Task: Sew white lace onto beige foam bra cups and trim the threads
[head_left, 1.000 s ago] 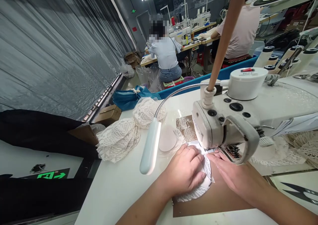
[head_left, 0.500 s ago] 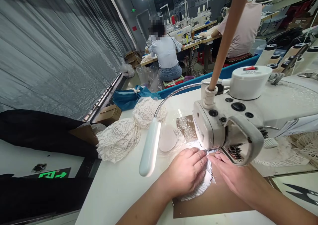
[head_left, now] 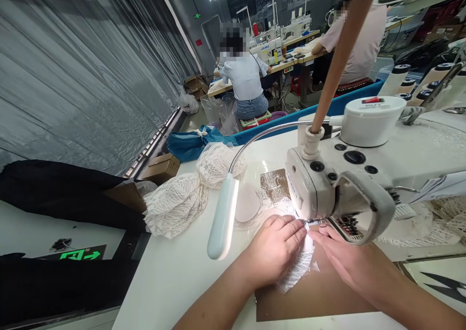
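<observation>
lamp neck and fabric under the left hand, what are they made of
The lamp neck looks like shiny metal: fine ribs glint along it. The fabric under the left hand seems matte lace, from its netted pattern; fibre unclear.

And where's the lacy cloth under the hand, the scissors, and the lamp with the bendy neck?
Lacy cloth point(head_left: 297, 270): head view, on its lower part.
Scissors point(head_left: 447, 281): head view, on a dark blade.
Lamp point(head_left: 222, 218): head view, on its long pale head.

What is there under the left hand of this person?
A white lace piece shows from under the left hand, with a brown sheet beneath it. The part directly below the hand is covered, so I cannot see it.
</observation>
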{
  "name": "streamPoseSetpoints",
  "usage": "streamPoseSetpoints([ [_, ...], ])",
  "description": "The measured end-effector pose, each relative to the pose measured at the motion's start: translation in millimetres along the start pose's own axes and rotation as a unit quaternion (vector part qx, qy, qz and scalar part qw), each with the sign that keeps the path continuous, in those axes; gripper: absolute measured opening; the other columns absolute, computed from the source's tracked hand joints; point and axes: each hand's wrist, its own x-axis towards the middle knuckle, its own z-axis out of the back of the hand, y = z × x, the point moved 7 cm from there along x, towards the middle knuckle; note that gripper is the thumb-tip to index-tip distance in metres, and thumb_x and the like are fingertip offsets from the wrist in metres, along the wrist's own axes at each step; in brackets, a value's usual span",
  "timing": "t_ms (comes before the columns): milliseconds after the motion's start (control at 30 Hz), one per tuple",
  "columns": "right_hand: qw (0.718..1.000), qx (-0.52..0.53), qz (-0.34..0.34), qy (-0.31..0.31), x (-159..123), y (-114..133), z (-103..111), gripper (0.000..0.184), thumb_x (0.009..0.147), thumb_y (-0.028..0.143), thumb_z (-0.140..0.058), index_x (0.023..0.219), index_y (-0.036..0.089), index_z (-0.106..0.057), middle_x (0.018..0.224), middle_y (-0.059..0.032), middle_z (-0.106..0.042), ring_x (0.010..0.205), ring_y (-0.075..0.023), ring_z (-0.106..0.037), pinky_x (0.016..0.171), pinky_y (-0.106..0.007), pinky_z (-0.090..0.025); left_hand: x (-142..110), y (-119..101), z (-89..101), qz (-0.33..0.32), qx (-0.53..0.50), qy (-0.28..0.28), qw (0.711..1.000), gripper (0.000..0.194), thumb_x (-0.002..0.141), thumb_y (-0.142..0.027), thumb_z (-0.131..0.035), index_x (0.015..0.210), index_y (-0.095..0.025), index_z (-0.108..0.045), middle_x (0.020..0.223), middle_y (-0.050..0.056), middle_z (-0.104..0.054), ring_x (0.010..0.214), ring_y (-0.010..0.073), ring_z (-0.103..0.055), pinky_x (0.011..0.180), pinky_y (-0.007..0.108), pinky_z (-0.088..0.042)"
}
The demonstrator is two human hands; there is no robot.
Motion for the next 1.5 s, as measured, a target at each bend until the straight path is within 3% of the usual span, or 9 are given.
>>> streamPoseSetpoints([
  [200, 1.0, -0.008, 0.007, -0.004, -2, -3, 0, 0.04, 0.085, 0.007, -0.04, 0.114, 0.011, -0.068, 0.101, -0.018, -0.071, 0.096, -0.0317, -0.066, 0.085, -0.052, -0.057, 3, 3, 2.8, 0.015, 0.002, -0.008, 1.0, 0.041, 0.094, -0.021, -0.045, 0.134, -0.011, -0.05, 0.131, 0.013, -0.06, 0.119, 0.0278, -0.052, 0.097, 0.043, -0.044],
  [467, 0.998, -0.061, -0.003, -0.003, -4, -1, -9, 0.048, 0.085, 0.006, -0.035, 0.12, 0.019, -0.065, 0.1, -0.0158, -0.072, 0.1, -0.0333, -0.066, 0.079, -0.053, -0.058, 6, 9, 8.9, 0.047, 0.002, -0.028, 0.998, 0.036, 0.097, -0.027, -0.042, 0.125, -0.012, -0.057, 0.124, 0.014, -0.063, 0.117, 0.0289, -0.053, 0.095, 0.044, -0.046],
  [600, 0.999, -0.034, -0.03, 0.009, 1, 0, -7, 0.05, 0.088, 0.003, -0.031, 0.121, 0.021, -0.064, 0.107, -0.0152, -0.071, 0.105, -0.0327, -0.065, 0.075, -0.05, -0.058, 4, 13, 9.3, 0.065, 0.0, -0.023, 0.998, 0.035, 0.097, -0.027, -0.04, 0.127, -0.015, -0.056, 0.13, 0.013, -0.06, 0.118, 0.0291, -0.051, 0.098, 0.047, -0.043],
  [733, 0.999, 0.017, -0.05, 0.007, -1, -5, -5, 0.049, 0.091, 0.009, -0.031, 0.129, 0.02, -0.06, 0.112, -0.0153, -0.068, 0.109, -0.0318, -0.061, 0.082, -0.05, -0.056, -1, 11, 12.1, 0.063, 0.003, -0.006, 0.998, 0.037, 0.097, -0.031, -0.041, 0.129, -0.016, -0.053, 0.133, 0.014, -0.055, 0.119, 0.0306, -0.048, 0.098, 0.048, -0.041],
  [867, 0.997, 0.048, -0.051, 0.034, -6, -8, -8, 0.049, 0.091, 0.01, -0.033, 0.134, 0.02, -0.055, 0.124, -0.0146, -0.062, 0.114, -0.0297, -0.058, 0.088, -0.047, -0.053, -5, 3, 17.2, 0.027, -0.032, -0.011, 0.999, 0.033, 0.093, -0.037, -0.048, 0.115, -0.015, -0.059, 0.122, 0.013, -0.059, 0.109, 0.0275, -0.052, 0.091, 0.043, -0.042],
  [967, 0.995, 0.076, -0.06, 0.038, -5, -8, -5, 0.044, 0.095, 0.015, -0.032, 0.13, 0.022, -0.056, 0.122, -0.0149, -0.062, 0.111, -0.0299, -0.058, 0.087, -0.048, -0.052, -7, 3, 16.5, 0.038, -0.049, -0.015, 0.998, 0.032, 0.089, -0.042, -0.054, 0.105, -0.015, -0.063, 0.104, 0.011, -0.062, 0.093, 0.0234, -0.055, 0.082, 0.038, -0.044],
  [1133, 0.993, 0.099, -0.062, 0.032, -4, -7, -2, 0.04, 0.095, 0.015, -0.032, 0.125, 0.021, -0.058, 0.116, -0.0146, -0.063, 0.107, -0.0296, -0.059, 0.087, -0.05, -0.052, -6, 7, 9.4, 0.07, -0.014, -0.012, 0.997, 0.023, 0.094, -0.028, -0.047, 0.079, -0.016, -0.06, 0.076, 0.006, -0.059, 0.075, 0.0189, -0.051, 0.068, 0.031, -0.039],
  [1400, 0.996, 0.072, -0.053, 0.021, -9, -8, -7, 0.044, 0.091, 0.011, -0.032, 0.122, 0.023, -0.062, 0.107, -0.0136, -0.067, 0.099, -0.0293, -0.064, 0.082, -0.048, -0.056, -5, 10, 10.2, 0.073, -0.075, 0.005, 0.995, 0.016, 0.091, -0.021, -0.046, 0.084, -0.016, -0.06, 0.079, 0.005, -0.061, 0.076, 0.0176, -0.051, 0.072, 0.031, -0.039],
  [1500, 0.996, 0.062, -0.056, 0.007, -10, -7, -7, 0.049, 0.087, 0.009, -0.035, 0.126, 0.025, -0.061, 0.104, -0.0124, -0.068, 0.096, -0.0279, -0.065, 0.08, -0.044, -0.057, -6, 9, 10.5, 0.075, -0.086, 0.01, 0.993, 0.016, 0.091, -0.028, -0.05, 0.086, -0.017, -0.06, 0.082, 0.005, -0.063, 0.079, 0.0183, -0.053, 0.074, 0.031, -0.04],
])
